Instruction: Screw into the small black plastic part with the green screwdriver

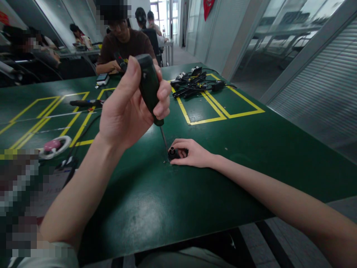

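Observation:
My left hand [125,100] is wrapped round the dark green handle of a screwdriver [150,87], held tilted above the table. The screwdriver's thin metal shaft runs down to a small black round part [172,152] with a brass-coloured tip on top. Its end meets the left side of that part; whether it sits in a screw I cannot tell. My right hand [191,152] rests on the table, thumb and fingers closed round the black part from the right. A tiny bit lies on the table just left of it.
Yellow tape rectangles mark the green table [139,208]. A pile of black cables and adapters [198,82] lies at the back right. To the left are a soldering-iron-like black tool [86,103] and a white ring with a pink centre [54,146]. Across the table sits a person [136,46].

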`<action>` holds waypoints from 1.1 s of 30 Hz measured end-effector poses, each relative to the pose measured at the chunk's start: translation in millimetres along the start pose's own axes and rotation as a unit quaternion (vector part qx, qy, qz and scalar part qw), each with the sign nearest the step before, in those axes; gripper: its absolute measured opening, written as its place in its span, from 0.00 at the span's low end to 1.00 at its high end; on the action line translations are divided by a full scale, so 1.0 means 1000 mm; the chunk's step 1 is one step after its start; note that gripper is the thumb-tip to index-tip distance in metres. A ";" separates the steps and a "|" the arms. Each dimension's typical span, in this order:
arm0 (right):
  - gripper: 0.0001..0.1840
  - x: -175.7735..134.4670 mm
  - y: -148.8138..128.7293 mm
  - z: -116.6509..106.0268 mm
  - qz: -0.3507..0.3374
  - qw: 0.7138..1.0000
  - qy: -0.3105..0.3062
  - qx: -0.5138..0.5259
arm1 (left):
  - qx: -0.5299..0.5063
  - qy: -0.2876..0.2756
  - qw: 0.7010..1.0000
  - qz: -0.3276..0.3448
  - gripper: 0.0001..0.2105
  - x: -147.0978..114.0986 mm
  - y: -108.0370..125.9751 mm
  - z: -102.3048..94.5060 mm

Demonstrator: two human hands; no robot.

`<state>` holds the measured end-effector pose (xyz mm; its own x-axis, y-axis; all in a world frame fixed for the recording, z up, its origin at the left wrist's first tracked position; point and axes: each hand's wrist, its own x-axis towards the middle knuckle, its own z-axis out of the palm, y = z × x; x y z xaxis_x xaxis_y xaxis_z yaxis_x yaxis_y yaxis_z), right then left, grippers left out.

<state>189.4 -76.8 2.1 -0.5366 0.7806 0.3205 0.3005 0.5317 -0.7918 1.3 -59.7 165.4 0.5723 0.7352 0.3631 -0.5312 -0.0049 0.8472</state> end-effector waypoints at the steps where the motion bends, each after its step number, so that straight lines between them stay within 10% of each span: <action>1: 0.15 0.000 0.000 0.000 0.003 1.000 0.000 0.000 | -0.006 -0.007 1.000 -0.001 0.26 0.000 0.000 0.000; 7: 0.16 0.000 0.000 0.000 0.019 1.000 -0.003 0.014 | 0.023 -0.053 0.998 -0.034 0.39 -0.002 0.007 -0.001; 24: 0.17 0.000 0.001 0.001 0.012 1.000 -0.004 0.023 | 0.014 -0.022 1.000 -0.001 0.28 0.002 -0.004 0.002; 33: 0.17 0.000 -0.001 0.000 0.011 1.000 -0.007 0.006 | 0.216 -0.032 0.948 0.231 0.08 0.005 -0.019 -0.013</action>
<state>189.3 -77.7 2.8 -0.5414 0.7874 0.2948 0.3036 0.5101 -0.8047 6.6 -47.0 145.8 0.3848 0.5445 0.7453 -0.4364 -0.6041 0.6668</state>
